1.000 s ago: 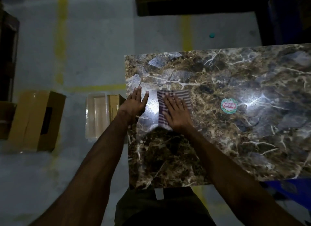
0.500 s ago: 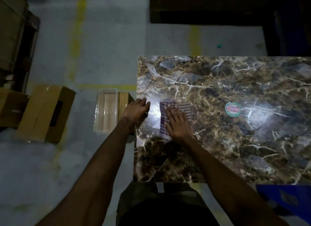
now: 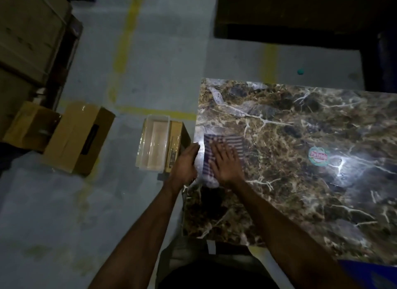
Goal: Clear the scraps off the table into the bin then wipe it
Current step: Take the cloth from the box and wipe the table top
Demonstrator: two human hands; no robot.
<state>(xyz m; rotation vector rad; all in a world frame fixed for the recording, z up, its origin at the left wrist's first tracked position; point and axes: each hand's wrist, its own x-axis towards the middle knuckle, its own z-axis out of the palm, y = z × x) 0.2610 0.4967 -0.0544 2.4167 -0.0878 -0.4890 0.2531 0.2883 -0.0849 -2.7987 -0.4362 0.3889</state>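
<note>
A dark brown marble table (image 3: 300, 170) fills the right half of the view. A striped cloth (image 3: 234, 141) lies near the table's left edge, and my right hand (image 3: 225, 166) presses flat on it with straight fingers. My left hand (image 3: 185, 165) is held at the table's left edge, fingers straight and together, just left of the cloth. A clear plastic bin (image 3: 153, 146) stands on the floor just left of the table, below my left hand. I see no scraps on the tabletop.
A round sticker (image 3: 318, 156) sits on the table's middle. A small cardboard box (image 3: 177, 142) stands between bin and table. Larger cardboard boxes (image 3: 75, 138) lie on the floor at left. Dark furniture (image 3: 300, 15) stands beyond the table. The floor has yellow lines.
My right hand has slid the cloth leftward to the table's left edge. My left hand has moved off the tabletop to that edge. The camera view has shifted.
</note>
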